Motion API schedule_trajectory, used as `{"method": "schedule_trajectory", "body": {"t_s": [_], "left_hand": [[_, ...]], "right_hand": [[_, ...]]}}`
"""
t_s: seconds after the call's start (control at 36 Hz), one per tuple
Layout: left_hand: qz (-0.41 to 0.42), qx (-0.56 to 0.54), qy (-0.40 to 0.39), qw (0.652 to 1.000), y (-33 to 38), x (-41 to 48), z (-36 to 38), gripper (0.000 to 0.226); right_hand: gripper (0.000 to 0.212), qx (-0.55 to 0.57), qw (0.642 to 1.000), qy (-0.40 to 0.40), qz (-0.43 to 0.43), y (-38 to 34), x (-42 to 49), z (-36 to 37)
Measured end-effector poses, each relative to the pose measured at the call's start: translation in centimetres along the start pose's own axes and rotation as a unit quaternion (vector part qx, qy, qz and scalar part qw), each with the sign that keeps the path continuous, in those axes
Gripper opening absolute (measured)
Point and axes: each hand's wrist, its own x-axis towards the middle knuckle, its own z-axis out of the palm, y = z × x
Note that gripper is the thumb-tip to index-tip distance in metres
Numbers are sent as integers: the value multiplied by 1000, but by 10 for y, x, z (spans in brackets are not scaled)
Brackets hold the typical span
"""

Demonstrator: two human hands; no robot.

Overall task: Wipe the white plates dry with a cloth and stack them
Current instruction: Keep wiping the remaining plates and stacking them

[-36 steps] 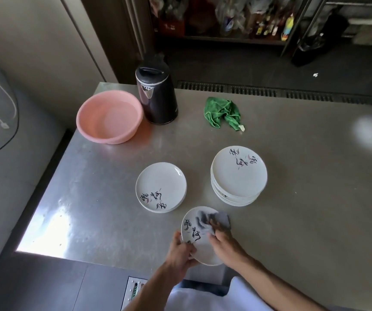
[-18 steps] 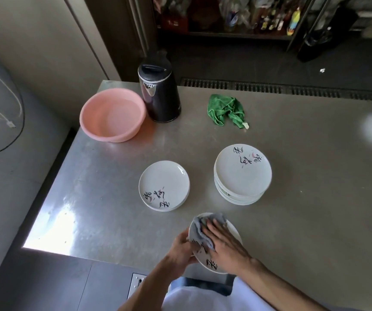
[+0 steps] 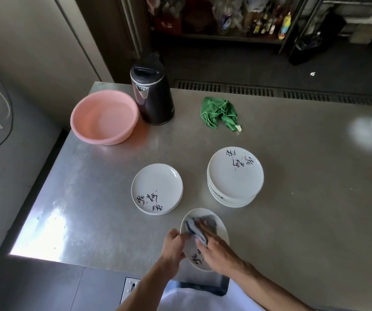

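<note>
— Where's the plate being dried?

— At the near edge of the steel table (image 3: pixel 292 198). The left hand (image 3: pixel 172 249) pinches the white plate (image 3: pixel 222 230) by its left rim; the right hand (image 3: pixel 218 250) presses a grey cloth (image 3: pixel 194 227) flat on its face.

— Any advice?

— I'd sweep out to the rim, keeping that left grip firm, then turn it. The tall stack (image 3: pixel 235 176) sits far right, the lone plate (image 3: pixel 157 188) far left.

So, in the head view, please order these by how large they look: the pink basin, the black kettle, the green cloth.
1. pink basin, clearly the largest.
2. black kettle.
3. green cloth, crumpled; close to the kettle in apparent size, so this order is unsure.
</note>
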Motion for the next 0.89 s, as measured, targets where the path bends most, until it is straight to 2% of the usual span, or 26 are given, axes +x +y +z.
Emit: {"method": "schedule_trajectory", "body": {"t_s": [0.08,0.17,0.22,0.28,0.31,0.36,0.42,0.44,0.5,0.58,0.67,0.75,0.83,0.89], "left_hand": [[5,23,-42,999,2,-1,-3,38],[-3,17,-68,997,-4,4,-10,56],[-3,21,-86,996,-6,6,-14,57],[-9,18,-79,997,-7,7,-15,55],[-9,21,-78,997,-7,7,-14,55],[-6,36,-86,996,-4,5,-12,53],[2,54,-107,993,-2,2,-9,50],[4,58,-114,992,-1,1,-8,50],[6,48,-112,993,-1,1,-9,49],[4,11,-85,996,0,6,-13,56],[10,-1,-77,997,7,10,-15,61],[13,-21,-85,996,14,13,-15,62],[20,-43,-91,995,24,11,-14,68],[27,-47,-102,993,30,9,-11,70]], "right_hand": [[52,-29,997,-6,-73,1,4,2],[54,-110,991,-24,-66,14,9,-2],[61,-193,981,-28,-14,30,11,-6],[66,-215,974,-17,73,35,11,-11],[65,-226,971,-14,72,36,12,-11],[60,-212,977,-5,-25,34,11,-6],[56,-183,976,-30,-114,28,7,0],[56,-170,978,-33,-119,25,5,1],[56,-151,985,-10,-78,25,3,0],[54,-203,977,49,-37,26,0,-16],[51,-173,984,38,-30,25,-11,-31],[42,-143,986,36,-73,15,-27,-41],[48,-163,976,20,-146,5,-36,-40],[41,-196,966,56,-161,3,-36,-39]]}}
